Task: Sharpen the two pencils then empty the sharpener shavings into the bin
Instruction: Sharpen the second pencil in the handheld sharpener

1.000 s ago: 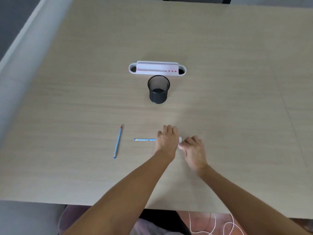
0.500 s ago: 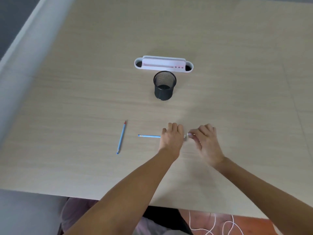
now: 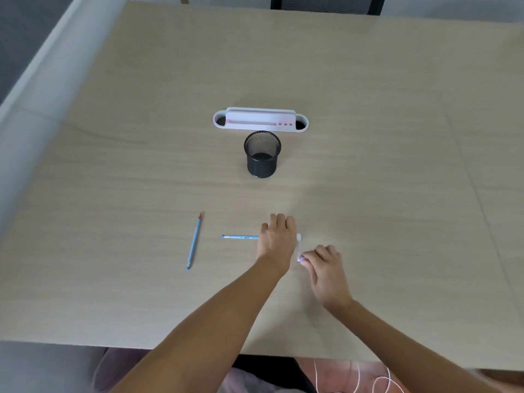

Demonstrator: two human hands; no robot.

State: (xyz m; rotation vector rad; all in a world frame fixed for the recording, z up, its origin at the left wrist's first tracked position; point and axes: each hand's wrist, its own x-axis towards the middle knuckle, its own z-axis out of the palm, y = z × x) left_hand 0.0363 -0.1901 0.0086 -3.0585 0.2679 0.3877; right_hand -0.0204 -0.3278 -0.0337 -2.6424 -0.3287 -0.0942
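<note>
A: What's furthest left on the table point(image 3: 397, 137)?
B: A blue pencil point(image 3: 194, 241) lying loose, red tip pointing away.

A: And next to it?
B: A second blue pencil point(image 3: 239, 237) lying crosswise; the left hand point(image 3: 276, 239) curls over its right end, gripping it.

A: The sharpener?
B: A small white sharpener point(image 3: 299, 245), just beside that hand. The right hand point(image 3: 326, 265) pinches its near end with curled fingertips.

A: Farther back?
B: A black mesh cup point(image 3: 262, 154), a white desk organizer point(image 3: 260, 120) behind it.

Light wood table point(image 3: 368, 137), possibly dark chair point(image 3: 326, 4) behind
</note>
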